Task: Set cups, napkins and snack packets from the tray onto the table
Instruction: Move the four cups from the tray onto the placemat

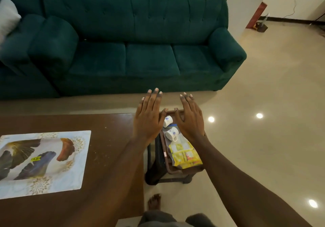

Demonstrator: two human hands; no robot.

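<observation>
Grip empty: your left hand [149,119] and right hand [190,123] hovered flat, fingers spread, over the tray [173,169]; next, probably pinch the nearer cup [172,133] at 12 o'clock.

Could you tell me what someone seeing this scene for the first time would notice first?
Most likely the two open hands, left hand and right hand, spread palm-down above a brown tray holding two white cups and a yellow snack packet. Behind them a long dark green sofa fills the upper view, and a bird-print placemat lies on the brown table at left.
</observation>
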